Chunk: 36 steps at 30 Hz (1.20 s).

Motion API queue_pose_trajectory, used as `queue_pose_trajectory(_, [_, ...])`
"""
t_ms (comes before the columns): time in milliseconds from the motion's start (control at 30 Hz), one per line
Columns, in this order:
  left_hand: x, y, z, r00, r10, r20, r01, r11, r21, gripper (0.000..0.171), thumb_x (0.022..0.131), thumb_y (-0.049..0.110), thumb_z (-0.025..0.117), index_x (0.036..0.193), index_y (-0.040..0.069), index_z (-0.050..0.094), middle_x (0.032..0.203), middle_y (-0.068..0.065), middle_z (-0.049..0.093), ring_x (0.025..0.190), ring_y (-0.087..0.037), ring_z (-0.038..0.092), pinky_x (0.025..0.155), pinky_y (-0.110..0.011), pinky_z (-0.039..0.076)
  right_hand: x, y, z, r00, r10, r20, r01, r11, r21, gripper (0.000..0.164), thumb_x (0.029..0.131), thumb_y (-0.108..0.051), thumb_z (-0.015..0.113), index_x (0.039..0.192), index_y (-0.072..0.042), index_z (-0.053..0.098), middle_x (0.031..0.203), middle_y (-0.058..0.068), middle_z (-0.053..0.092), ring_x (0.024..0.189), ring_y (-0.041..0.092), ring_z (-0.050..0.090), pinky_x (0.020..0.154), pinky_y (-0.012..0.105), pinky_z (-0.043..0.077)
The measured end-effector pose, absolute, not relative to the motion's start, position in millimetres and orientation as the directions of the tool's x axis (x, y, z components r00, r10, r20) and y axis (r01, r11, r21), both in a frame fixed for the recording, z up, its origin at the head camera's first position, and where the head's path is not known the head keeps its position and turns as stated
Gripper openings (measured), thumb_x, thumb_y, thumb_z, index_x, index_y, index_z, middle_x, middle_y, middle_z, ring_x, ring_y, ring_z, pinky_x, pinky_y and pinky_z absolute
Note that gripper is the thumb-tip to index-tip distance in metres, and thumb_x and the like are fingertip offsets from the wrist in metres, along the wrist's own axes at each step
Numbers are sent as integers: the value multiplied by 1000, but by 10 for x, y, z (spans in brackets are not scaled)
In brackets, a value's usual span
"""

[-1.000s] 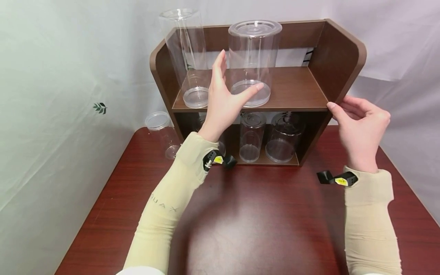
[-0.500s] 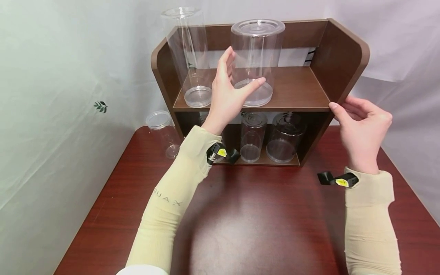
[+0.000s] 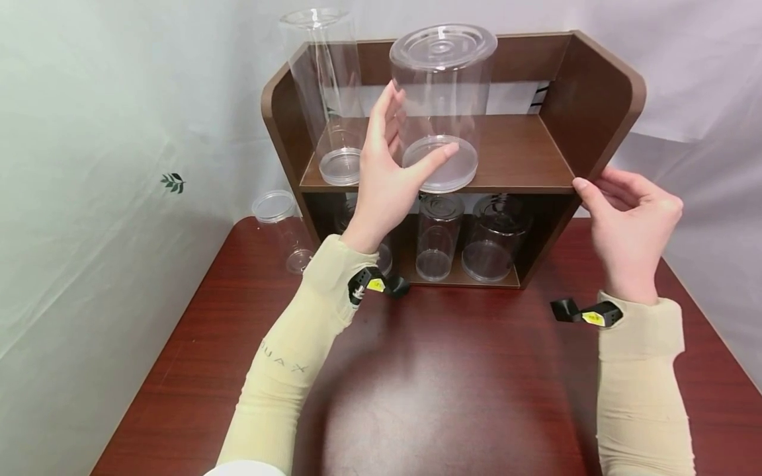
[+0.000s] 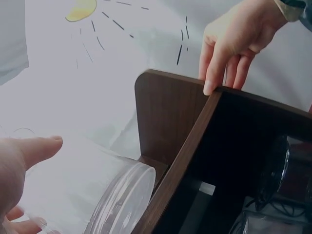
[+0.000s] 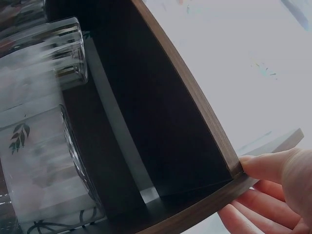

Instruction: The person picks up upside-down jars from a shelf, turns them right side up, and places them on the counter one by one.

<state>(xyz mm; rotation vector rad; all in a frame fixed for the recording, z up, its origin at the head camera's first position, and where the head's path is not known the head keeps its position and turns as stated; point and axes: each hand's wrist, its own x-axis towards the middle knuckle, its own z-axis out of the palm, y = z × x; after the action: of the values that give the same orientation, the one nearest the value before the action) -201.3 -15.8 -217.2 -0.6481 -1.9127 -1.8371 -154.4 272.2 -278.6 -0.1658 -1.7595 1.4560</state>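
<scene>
My left hand [image 3: 387, 178] holds a wide clear jar [image 3: 443, 99] at the upper shelf, thumb across its front and fingers round its left side. The jar leans slightly, and its lower rim overlaps the shelf's front edge in the head view. In the left wrist view the jar's ridged end [image 4: 129, 195] shows beside the shelf board. My right hand [image 3: 634, 218] pinches the right side of the brown two-tier shelf unit [image 3: 595, 106], thumb at the front corner and fingers behind. A tall clear jar [image 3: 324, 99] stands at the upper left.
On the lower tier stand several clear jars, among them a narrow one [image 3: 437, 238] and a wider one [image 3: 494, 241]; another is partly hidden behind my left wrist. A lidded clear jar [image 3: 282, 228] stands left of the unit on the red-brown table [image 3: 452, 383]. Pale cloth [image 3: 119, 165] hangs around.
The wide jar has come forward and tipped a little, its base now reaching over the shelf's front edge. My left hand moved with it. The right hand stays at the shelf's side.
</scene>
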Motion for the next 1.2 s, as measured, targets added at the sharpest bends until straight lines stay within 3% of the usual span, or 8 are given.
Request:
queue_pose_trajectory(533, [-1436,-245,-2174,-783,79,618,607,-123,785,91,80,-5,82,156,1,31,153,-5,47,138,-8,44,115,-28,34,-1525,2731,-2779,-646,581,494,-408,284,-868,31,74,-4,90,103,1,80,90,3,76,79,9,73,73,15,57])
queue_pose_trajectory(900, [-1312,-354,-2584,-718,89,690,670,-178,721,93,74,-8,86,153,5,37,144,-5,53,135,-20,50,111,-41,42,-1470,2719,-2738,-657,598,460,-434,199,-879,30,73,-2,90,101,4,79,89,6,76,77,12,73,72,16,57])
queue_pose_trajectory(1200, [-1224,-473,-3027,-761,132,635,603,-216,768,94,69,-13,86,149,9,42,141,-8,51,128,-30,54,109,-47,44,-1444,2710,-2737,-646,610,459,-380,264,-886,30,74,-5,90,101,1,80,89,2,76,79,11,72,77,16,56])
